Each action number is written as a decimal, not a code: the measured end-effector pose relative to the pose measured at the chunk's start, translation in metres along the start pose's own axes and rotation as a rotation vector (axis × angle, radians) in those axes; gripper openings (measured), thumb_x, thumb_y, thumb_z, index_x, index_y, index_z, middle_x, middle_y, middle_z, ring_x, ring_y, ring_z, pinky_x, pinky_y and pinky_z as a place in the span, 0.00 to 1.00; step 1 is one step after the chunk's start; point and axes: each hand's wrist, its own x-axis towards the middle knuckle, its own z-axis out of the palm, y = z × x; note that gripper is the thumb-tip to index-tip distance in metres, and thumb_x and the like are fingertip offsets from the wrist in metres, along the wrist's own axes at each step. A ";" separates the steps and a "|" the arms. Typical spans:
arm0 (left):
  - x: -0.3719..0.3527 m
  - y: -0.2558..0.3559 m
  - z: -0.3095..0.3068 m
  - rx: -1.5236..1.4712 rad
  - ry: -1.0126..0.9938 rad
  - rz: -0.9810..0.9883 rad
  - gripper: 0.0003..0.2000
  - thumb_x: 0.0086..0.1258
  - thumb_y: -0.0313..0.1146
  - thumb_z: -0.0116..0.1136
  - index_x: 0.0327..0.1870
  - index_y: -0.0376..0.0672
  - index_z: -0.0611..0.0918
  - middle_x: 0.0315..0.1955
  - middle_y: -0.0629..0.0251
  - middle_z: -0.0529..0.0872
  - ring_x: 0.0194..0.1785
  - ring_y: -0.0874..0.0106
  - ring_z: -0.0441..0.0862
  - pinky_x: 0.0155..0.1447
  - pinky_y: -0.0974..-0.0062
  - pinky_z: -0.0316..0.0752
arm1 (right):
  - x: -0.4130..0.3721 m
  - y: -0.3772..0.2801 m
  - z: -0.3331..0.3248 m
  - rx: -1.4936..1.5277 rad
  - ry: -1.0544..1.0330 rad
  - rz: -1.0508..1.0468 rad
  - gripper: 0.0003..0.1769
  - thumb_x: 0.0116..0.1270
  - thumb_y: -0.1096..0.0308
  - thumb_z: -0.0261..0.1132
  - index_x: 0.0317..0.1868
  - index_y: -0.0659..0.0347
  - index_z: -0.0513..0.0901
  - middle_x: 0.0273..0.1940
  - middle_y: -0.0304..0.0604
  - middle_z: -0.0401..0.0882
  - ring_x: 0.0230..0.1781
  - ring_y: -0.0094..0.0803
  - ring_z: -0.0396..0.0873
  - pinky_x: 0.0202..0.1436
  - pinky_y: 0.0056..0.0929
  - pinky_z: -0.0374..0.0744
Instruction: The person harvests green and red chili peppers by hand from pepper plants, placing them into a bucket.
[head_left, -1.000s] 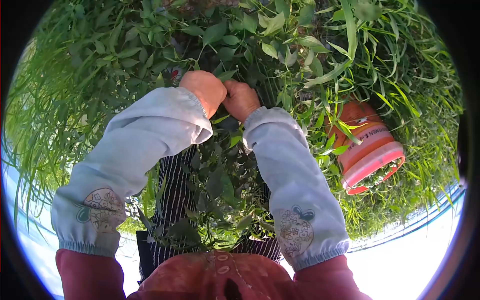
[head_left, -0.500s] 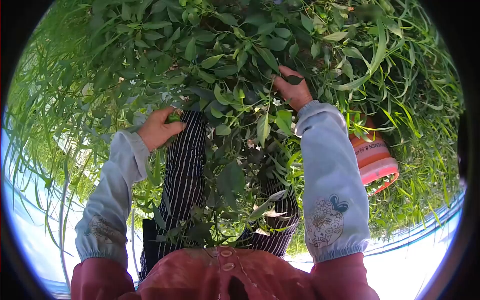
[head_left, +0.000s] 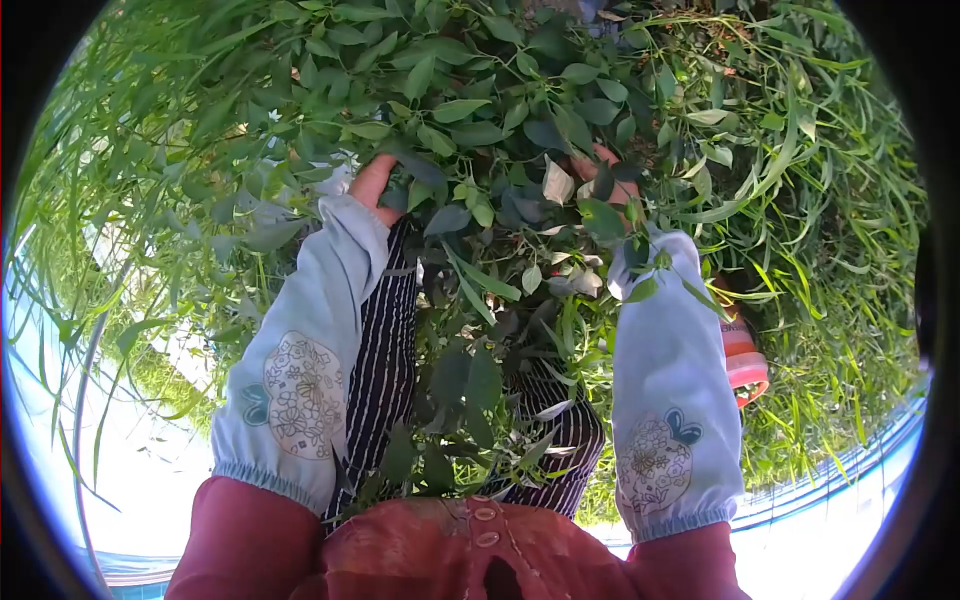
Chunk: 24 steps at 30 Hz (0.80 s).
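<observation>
2 hands were deep in a leafy plant (head_left: 470, 110).

The left hand (head_left: 373, 182) was pushed up into the foliage at the upper middle of the view. Only its heel and wrist showed above a pale blue sleeve cover (head_left: 300, 370). Its fingers were hidden by leaves, so it could not be told whether it was clenched, released or grasping a stem. The right hand (head_left: 603, 170) lay well apart from it to the right and showed only in patches between leaves, so its grip could not be told either. The plant rose between the 2 arms, in front of striped trousers (head_left: 380, 350), with its leaves spreading over both wrists. An orange bucket (head_left: 745, 355) stood in long grass (head_left: 840, 250) just beside the right forearm, mostly hidden behind it.
</observation>
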 end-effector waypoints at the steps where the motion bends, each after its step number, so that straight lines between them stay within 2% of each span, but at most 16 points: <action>1: -0.004 0.000 0.004 -0.065 -0.031 0.009 0.14 0.60 0.33 0.58 0.46 0.40 0.76 0.30 0.62 0.80 0.32 0.72 0.78 0.33 0.78 0.74 | 0.003 0.024 -0.009 -0.055 -0.031 -0.132 0.26 0.64 0.65 0.62 0.59 0.67 0.68 0.46 0.46 0.78 0.45 0.30 0.78 0.50 0.27 0.77; 4: -0.032 0.000 0.014 -0.155 -0.111 0.058 0.13 0.61 0.33 0.57 0.46 0.41 0.76 0.29 0.62 0.79 0.31 0.72 0.77 0.32 0.78 0.74 | 0.005 0.007 -0.010 0.383 -0.042 0.109 0.27 0.63 0.66 0.60 0.61 0.65 0.64 0.53 0.49 0.73 0.51 0.37 0.74 0.56 0.32 0.74; 5: -0.067 0.001 0.041 -0.090 -0.001 0.174 0.07 0.63 0.30 0.55 0.40 0.42 0.75 0.25 0.64 0.76 0.25 0.72 0.72 0.28 0.78 0.70 | 0.007 0.005 -0.009 0.439 0.012 0.179 0.26 0.63 0.66 0.60 0.60 0.65 0.65 0.52 0.49 0.73 0.51 0.36 0.75 0.55 0.32 0.75; 8: -0.067 0.012 0.020 -0.269 -0.243 0.122 0.07 0.64 0.32 0.54 0.39 0.43 0.73 0.22 0.64 0.73 0.23 0.73 0.69 0.25 0.79 0.65 | 0.013 -0.024 0.012 0.289 0.202 0.264 0.23 0.63 0.68 0.59 0.58 0.65 0.69 0.49 0.48 0.76 0.49 0.35 0.76 0.53 0.30 0.75; 9: -0.069 0.020 0.016 -0.280 -0.349 0.068 0.07 0.65 0.34 0.53 0.38 0.44 0.71 0.19 0.65 0.71 0.20 0.75 0.68 0.21 0.79 0.62 | 0.015 -0.035 0.020 0.203 0.264 0.283 0.22 0.63 0.69 0.59 0.57 0.65 0.70 0.48 0.47 0.77 0.49 0.34 0.76 0.52 0.29 0.75; 12: -0.085 0.060 0.010 -0.231 -0.276 0.100 0.07 0.67 0.37 0.49 0.38 0.43 0.70 0.17 0.67 0.68 0.13 0.77 0.63 0.15 0.81 0.61 | 0.024 -0.081 0.057 -0.103 0.370 0.290 0.19 0.63 0.70 0.59 0.55 0.64 0.73 0.44 0.46 0.79 0.47 0.33 0.77 0.49 0.27 0.75; 14: -0.088 0.086 0.005 -0.140 -0.331 0.138 0.08 0.68 0.38 0.48 0.40 0.44 0.71 0.15 0.69 0.68 0.13 0.78 0.63 0.13 0.82 0.58 | 0.034 -0.109 0.087 -0.191 0.293 0.173 0.17 0.63 0.71 0.58 0.53 0.64 0.76 0.42 0.45 0.80 0.46 0.32 0.77 0.48 0.26 0.75; 16: -0.093 0.102 0.007 -0.071 -0.351 0.151 0.08 0.68 0.38 0.47 0.41 0.45 0.72 0.15 0.71 0.67 0.13 0.79 0.64 0.12 0.84 0.56 | 0.055 -0.120 0.113 -0.264 0.109 -0.012 0.15 0.61 0.71 0.57 0.47 0.65 0.79 0.37 0.48 0.83 0.42 0.37 0.80 0.47 0.29 0.76; 18: -0.100 0.106 0.015 -0.024 -0.336 0.124 0.09 0.69 0.39 0.46 0.41 0.45 0.72 0.15 0.72 0.67 0.12 0.79 0.63 0.12 0.85 0.56 | 0.080 -0.123 0.136 -0.613 -0.054 -0.036 0.21 0.57 0.68 0.60 0.51 0.68 0.75 0.44 0.46 0.81 0.45 0.31 0.79 0.49 0.26 0.75; 20: -0.108 0.097 0.029 0.117 -0.042 0.218 0.08 0.68 0.40 0.47 0.37 0.47 0.70 0.16 0.70 0.68 0.14 0.80 0.63 0.12 0.83 0.56 | 0.105 -0.101 0.153 -0.919 -0.162 0.023 0.23 0.55 0.65 0.60 0.49 0.70 0.75 0.45 0.56 0.79 0.47 0.46 0.78 0.51 0.34 0.75; 22: -0.101 0.098 0.016 0.037 -0.363 0.001 0.08 0.68 0.41 0.47 0.37 0.47 0.70 0.17 0.69 0.69 0.14 0.79 0.64 0.14 0.82 0.58 | 0.110 -0.079 0.165 -1.041 -0.338 0.243 0.25 0.53 0.63 0.60 0.49 0.71 0.75 0.47 0.62 0.76 0.51 0.56 0.73 0.53 0.38 0.72; 24: -0.093 0.091 0.003 0.200 -0.287 -0.083 0.09 0.67 0.42 0.48 0.36 0.47 0.70 0.17 0.68 0.70 0.15 0.76 0.66 0.15 0.78 0.58 | 0.108 -0.062 0.162 -1.062 -0.602 0.361 0.26 0.51 0.63 0.62 0.48 0.71 0.75 0.49 0.61 0.76 0.51 0.51 0.74 0.54 0.37 0.72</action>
